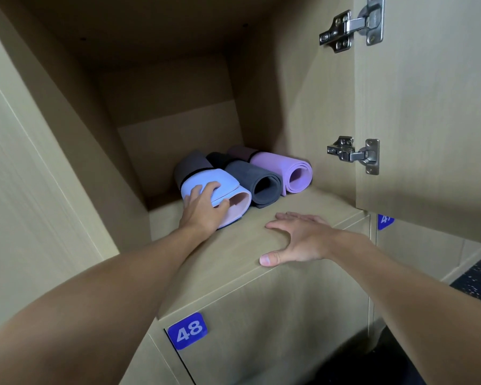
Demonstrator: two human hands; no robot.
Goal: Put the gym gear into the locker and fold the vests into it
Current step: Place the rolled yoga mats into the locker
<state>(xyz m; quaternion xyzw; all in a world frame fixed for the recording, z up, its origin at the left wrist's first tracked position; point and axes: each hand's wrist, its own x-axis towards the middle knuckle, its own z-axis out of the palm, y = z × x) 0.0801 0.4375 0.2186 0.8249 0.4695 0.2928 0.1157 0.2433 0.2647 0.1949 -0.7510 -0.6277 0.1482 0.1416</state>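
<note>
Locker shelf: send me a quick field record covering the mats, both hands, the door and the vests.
mats: three rolled, side by side on the locker floor
left: blue yoga mat, pink inside
middle: dark grey yoga mat
right: purple yoga mat
left hand: grips the blue yoga mat's near end
right hand: flat on the locker floor near its front edge, holds nothing
door: open, at right
vests: none in view
</note>
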